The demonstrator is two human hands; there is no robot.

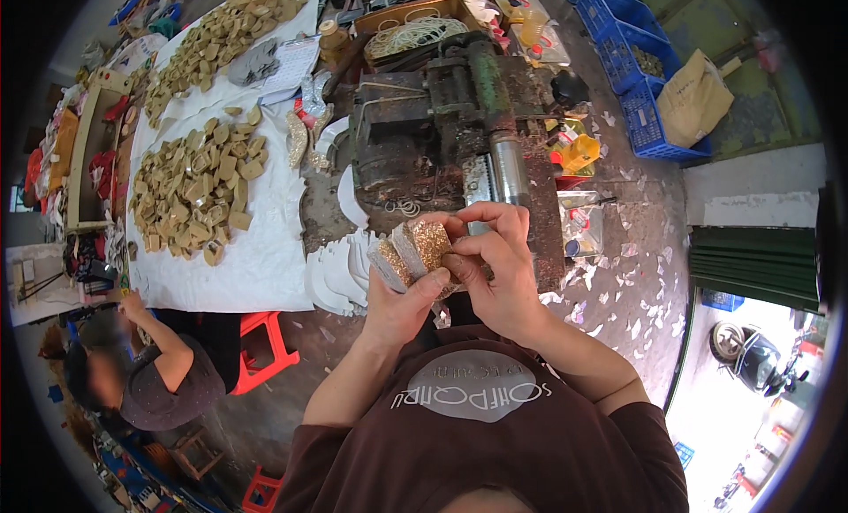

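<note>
In front of my chest I hold a small bundle of glittery gold and silver pieces (413,252), curved strips or covered blocks; their exact kind is hard to make out. My left hand (399,303) is closed around the bundle from below left, its thumb lying across the front. From the right, my right hand (496,264) pinches the gold piece at its edge with thumb and fingers. Just left of the bundle, curved white pieces (334,270) lie overlapping at the bench edge. A heavy, greasy machine (415,129) with a bare metal cylinder stands beyond my hands.
Piles of tan blocks (199,186) cover a white cloth (274,212) on the left. A co-worker (159,372) sits at lower left near a red stool (267,349). Blue crates (645,115) stand at far right. White scraps litter the floor (636,283).
</note>
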